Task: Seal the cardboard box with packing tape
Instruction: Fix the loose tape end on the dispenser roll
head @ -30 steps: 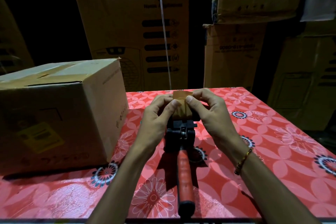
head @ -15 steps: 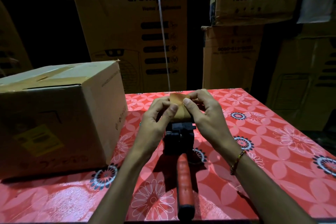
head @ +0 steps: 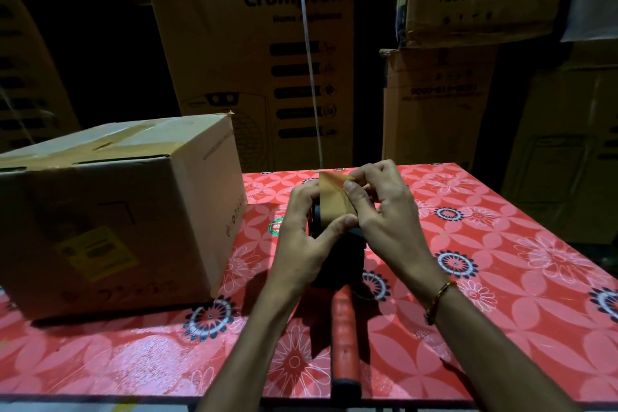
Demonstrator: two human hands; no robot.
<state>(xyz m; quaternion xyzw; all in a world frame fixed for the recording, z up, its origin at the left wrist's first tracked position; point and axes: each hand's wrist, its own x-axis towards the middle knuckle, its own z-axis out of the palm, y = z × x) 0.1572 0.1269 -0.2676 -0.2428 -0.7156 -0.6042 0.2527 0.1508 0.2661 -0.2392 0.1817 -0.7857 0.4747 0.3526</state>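
Observation:
A tape dispenser [head: 341, 264] with a black body and an orange-red handle [head: 344, 338] lies on the table, handle toward me. A roll of brown packing tape [head: 332, 204] sits in its head. My left hand [head: 304, 234] grips the roll from the left, thumb pressed across the tape. My right hand [head: 384, 211] pinches the loose tape end, which is peeled up at the far side. The cardboard box [head: 110, 211] stands on the table to the left, flaps down, with old tape along its top seam.
The table [head: 501, 278] has a red floral cover; its near edge runs along the bottom of the view. Stacked cartons [head: 267, 60] form a wall behind the table. A white strap [head: 311, 77] hangs down in front of them.
The tape's free end has lifted off the roll between my right fingers. My left thumb has slid lower across the tape. Both hands stay on the dispenser head.

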